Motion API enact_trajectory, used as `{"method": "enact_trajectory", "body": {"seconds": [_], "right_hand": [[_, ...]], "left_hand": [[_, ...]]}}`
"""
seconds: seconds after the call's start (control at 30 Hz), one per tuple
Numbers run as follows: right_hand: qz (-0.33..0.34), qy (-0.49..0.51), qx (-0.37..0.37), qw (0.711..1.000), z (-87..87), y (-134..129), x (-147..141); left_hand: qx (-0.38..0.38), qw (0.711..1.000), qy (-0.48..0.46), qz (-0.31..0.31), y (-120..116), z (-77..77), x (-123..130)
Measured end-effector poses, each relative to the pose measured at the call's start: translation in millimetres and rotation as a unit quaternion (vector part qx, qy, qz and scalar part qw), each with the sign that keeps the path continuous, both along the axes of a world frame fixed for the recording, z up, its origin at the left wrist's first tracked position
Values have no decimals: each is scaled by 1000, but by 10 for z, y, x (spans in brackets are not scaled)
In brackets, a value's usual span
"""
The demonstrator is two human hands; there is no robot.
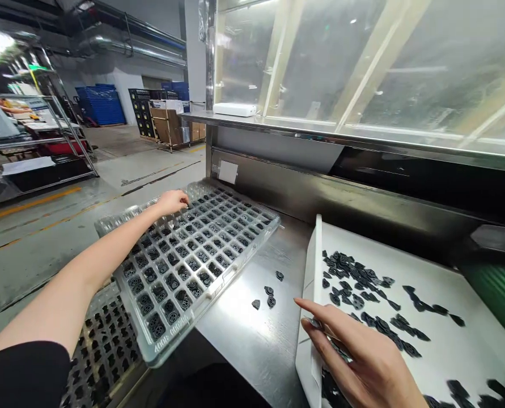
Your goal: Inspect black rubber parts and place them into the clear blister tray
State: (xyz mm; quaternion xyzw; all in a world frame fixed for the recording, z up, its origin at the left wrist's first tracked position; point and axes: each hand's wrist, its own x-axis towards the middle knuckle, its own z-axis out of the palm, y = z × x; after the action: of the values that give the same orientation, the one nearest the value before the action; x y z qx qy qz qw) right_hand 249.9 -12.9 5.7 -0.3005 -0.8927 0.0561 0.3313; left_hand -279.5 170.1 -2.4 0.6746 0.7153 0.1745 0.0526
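My left hand (173, 202) reaches over the far left part of a clear plastic tray (209, 292), its fingers bent together at a pocket; what they hold, if anything, is hidden. Small black parts fill many of the tray's pockets. My right hand (358, 351) is above the left wall of a white bin (448, 283), thumb and index finger apart at the tips. A small greyish piece shows between its fingers, too unclear to name. Black parts (349, 269) lie in scattered heaps inside the bin. Several loose black parts (270, 294) rest on the metal table between tray and bin.
Below the tray at the lower left is another tray (107, 345) of black parts. A metal shelf (341, 133) with a white box (234, 109) runs behind the table. A wire rack (60, 124) stands at the far left, and a green ribbed object at the right edge.
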Motion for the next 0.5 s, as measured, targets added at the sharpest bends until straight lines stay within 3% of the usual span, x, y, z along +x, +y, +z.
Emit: {"method": "enact_trajectory", "body": {"seconds": [0.17,0.33,0.5], "right_hand": [[6,-6,3,1000,4,-7,-8],[2,-28,-19,999,-53,-19,89],[21,-43,7,999,-173,55,196]], "left_hand": [[12,1000,9,-13,31,-83,-94],[66,998,-17,17,-93,35,-303],[93,994,-30,39,-336,110,-494]]}}
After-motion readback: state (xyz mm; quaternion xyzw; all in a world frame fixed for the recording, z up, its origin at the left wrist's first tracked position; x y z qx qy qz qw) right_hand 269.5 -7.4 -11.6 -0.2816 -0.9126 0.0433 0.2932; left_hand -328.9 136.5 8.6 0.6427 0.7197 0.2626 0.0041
